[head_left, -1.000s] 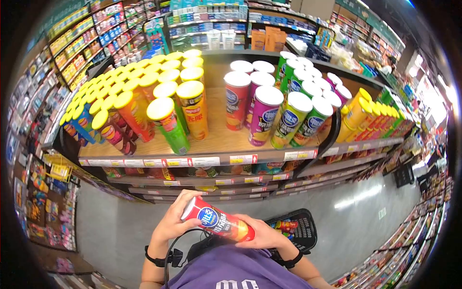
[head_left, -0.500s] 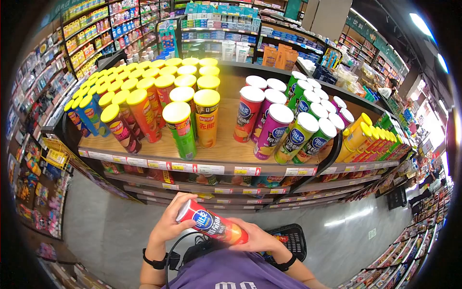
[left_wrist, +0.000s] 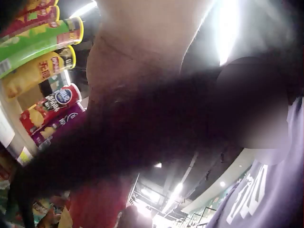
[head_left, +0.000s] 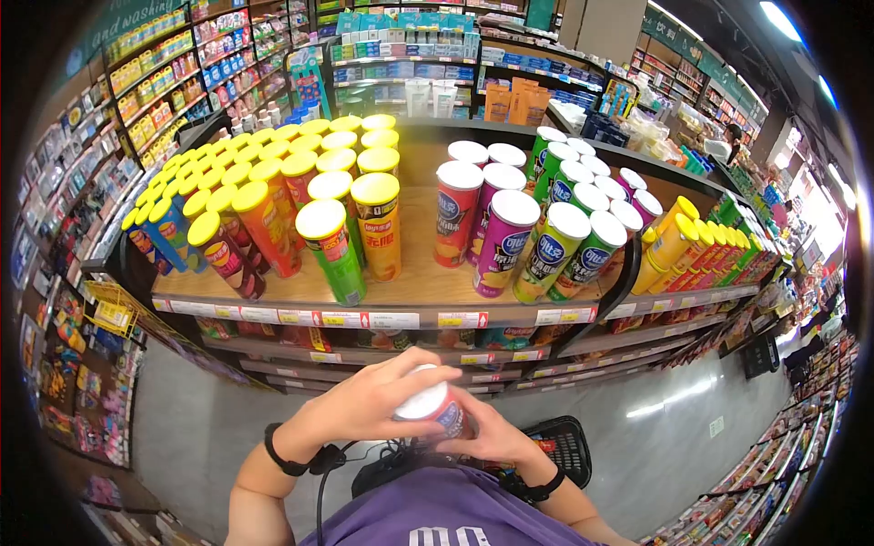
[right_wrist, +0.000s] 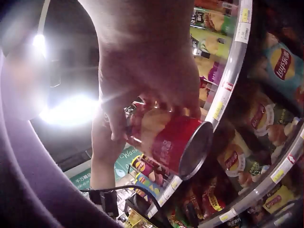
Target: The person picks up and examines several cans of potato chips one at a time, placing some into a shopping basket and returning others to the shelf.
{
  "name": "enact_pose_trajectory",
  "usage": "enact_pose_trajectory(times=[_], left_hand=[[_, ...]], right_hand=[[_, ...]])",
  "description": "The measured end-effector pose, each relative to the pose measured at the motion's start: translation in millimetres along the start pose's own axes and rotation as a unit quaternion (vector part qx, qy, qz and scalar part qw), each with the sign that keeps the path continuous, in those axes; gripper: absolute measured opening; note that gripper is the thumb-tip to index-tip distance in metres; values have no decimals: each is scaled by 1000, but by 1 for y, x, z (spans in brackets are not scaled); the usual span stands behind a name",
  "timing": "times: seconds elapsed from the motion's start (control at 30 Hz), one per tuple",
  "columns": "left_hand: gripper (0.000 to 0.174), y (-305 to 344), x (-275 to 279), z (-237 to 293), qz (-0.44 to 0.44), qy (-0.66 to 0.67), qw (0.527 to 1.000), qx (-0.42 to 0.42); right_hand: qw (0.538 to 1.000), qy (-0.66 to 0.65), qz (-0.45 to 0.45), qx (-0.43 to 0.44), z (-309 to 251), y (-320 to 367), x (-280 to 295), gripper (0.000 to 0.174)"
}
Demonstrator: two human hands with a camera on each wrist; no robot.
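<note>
A red chip canister (head_left: 448, 417) with a white lid (head_left: 422, 402) is held upright-tilted in front of the purple shirt. My left hand (head_left: 378, 391) lies over its lid end, with fingers spread across the top and gripping the rim. Lower on the body, my right hand (head_left: 492, 435) wraps round the can, thumb and fingers on opposite sides. In the right wrist view the metal bottom of the red canister (right_wrist: 178, 145) faces out below the right hand (right_wrist: 152, 90). The left wrist view is mostly dark, with a blurred red part of the canister (left_wrist: 97, 204) low down.
Ahead stands a wooden shelf (head_left: 410, 227) with rows of yellow-lidded canisters (head_left: 273, 227) on the left and white-lidded ones (head_left: 505, 246) on the right. Chip bags fill the tiers below. A black shopping basket (head_left: 569, 446) with goods sits on the floor at the right.
The canister has turned from lying slantwise to standing more upright, lid towards the camera. My left hand has moved from the side of the lid end to over the top.
</note>
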State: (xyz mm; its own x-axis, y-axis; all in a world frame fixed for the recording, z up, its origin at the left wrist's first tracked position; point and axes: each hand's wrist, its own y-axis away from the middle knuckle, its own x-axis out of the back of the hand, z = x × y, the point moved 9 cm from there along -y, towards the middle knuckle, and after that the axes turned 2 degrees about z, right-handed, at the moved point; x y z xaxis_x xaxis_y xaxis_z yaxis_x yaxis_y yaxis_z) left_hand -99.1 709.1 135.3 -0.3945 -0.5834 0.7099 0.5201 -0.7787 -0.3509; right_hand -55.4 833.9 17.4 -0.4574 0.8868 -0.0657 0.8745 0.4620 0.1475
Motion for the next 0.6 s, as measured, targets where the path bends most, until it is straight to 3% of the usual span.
enact_pose_trajectory(times=[0.07, 0.13, 0.2, 0.4, 0.6], left_hand=[[67, -15, 8, 10, -13, -32, 999, -21], [66, -28, 31, 23, 22, -71, 996, -49], [71, -39, 56, 25, 40, -78, 996, -1], [67, -60, 104, -12, 155, -75, 983, 66], [57, -73, 107, -44, 240, -113, 964, 33]], right_hand=[[998, 9, 36, 57, -4, -3, 10, 96], [975, 140, 89, 147, -13, 1, 24, 97], [949, 229, 113, 184, -25, 6, 34, 97], [959, 187, 122, 176, -17, 15, 54, 85], [966, 140, 133, 174, -5, 20, 62, 67]])
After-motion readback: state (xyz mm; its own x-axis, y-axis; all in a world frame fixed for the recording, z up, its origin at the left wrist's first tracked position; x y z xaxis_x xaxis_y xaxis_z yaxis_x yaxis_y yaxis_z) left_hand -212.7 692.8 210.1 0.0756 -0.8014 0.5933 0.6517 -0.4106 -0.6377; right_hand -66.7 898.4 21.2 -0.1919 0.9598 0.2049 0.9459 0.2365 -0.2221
